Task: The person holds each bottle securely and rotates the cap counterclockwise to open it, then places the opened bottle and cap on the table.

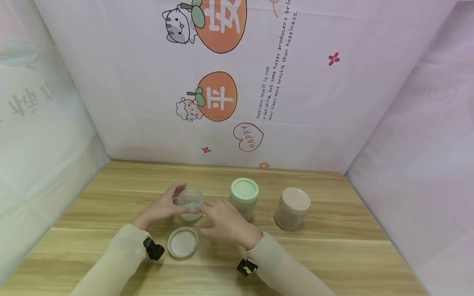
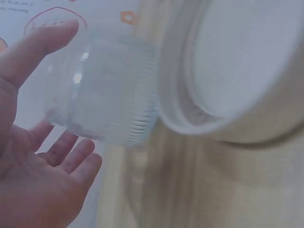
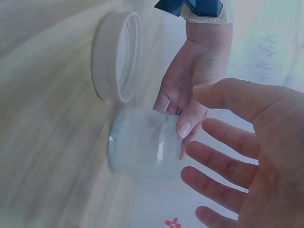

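Observation:
A clear glass jar (image 1: 190,199) without a lid stands upright on the wooden table. My left hand (image 1: 161,209) is at its left side, the thumb reaching along the near side and the loosely bent fingers round the far side. To the right of the jar, my right hand (image 1: 226,222) is spread, its fingertips close to the glass and nothing in its grasp. A round beige lid (image 1: 182,243) lies underside up in front of the jar. In the right wrist view, the left thumb (image 3: 186,124) overlaps the jar near its mouth.
Right of the open jar stands a jar with a mint green lid (image 1: 244,191). Farther right is another jar with a pale pink lid (image 1: 295,199). A printed white cloth (image 1: 296,144) hangs behind the wooden table (image 1: 326,255), with cloth walls at both sides.

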A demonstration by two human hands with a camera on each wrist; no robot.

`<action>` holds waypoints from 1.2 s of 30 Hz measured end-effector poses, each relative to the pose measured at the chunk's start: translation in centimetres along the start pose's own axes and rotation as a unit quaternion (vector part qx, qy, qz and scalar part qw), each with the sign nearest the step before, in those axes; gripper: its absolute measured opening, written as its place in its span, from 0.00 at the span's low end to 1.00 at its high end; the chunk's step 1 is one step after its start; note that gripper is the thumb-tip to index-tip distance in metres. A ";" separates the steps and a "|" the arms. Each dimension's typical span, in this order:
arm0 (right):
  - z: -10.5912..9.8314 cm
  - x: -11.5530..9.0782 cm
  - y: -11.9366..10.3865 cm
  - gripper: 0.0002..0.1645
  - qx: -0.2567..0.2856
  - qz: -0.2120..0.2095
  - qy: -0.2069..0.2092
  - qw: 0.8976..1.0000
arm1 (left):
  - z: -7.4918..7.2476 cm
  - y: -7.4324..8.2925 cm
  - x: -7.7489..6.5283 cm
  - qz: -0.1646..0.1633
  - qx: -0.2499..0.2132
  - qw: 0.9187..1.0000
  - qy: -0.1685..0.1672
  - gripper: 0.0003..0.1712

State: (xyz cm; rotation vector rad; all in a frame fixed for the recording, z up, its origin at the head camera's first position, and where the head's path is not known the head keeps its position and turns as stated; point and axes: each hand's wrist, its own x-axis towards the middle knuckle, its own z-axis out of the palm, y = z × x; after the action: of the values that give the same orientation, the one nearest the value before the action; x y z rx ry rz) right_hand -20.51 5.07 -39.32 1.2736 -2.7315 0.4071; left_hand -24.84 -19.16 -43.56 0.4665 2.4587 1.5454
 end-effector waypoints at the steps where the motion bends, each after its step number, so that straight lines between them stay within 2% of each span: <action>1: -0.3 0.0 -0.1 0.27 -0.007 0.004 0.005 1.000 | -0.1 0.2 0.0 0.001 0.000 1.000 0.002 0.59; 7: -1.9 -0.1 0.1 0.25 -0.036 0.016 0.041 0.998 | -0.5 1.3 0.2 0.028 0.001 0.999 0.020 0.56; 13: -3.7 -0.5 0.9 0.22 -0.034 0.020 0.096 0.995 | -0.1 3.3 0.4 0.059 -0.003 0.997 0.045 0.52; 19: -4.9 -1.2 2.4 0.21 -0.028 0.025 0.135 0.990 | 0.9 5.6 0.2 0.087 -0.028 0.995 0.035 0.49; 28: -5.6 -2.8 5.4 0.18 -0.012 0.053 0.186 0.981 | 4.0 7.7 1.2 0.119 -0.047 0.992 -0.001 0.51; 32: -5.6 -3.4 6.6 0.21 -0.007 0.084 0.181 0.980 | 5.8 7.9 1.9 0.112 -0.057 0.992 -0.014 0.54; 36: -5.5 -3.8 7.6 0.23 -0.003 0.105 0.167 0.980 | 7.5 7.7 2.6 0.098 -0.063 0.993 -0.012 0.56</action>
State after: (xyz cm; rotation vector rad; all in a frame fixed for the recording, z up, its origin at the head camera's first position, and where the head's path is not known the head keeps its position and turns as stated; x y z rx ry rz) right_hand -24.00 14.06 -36.34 0.8257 -2.5773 0.5737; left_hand -23.58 -8.82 -39.91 0.7190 2.3391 1.7446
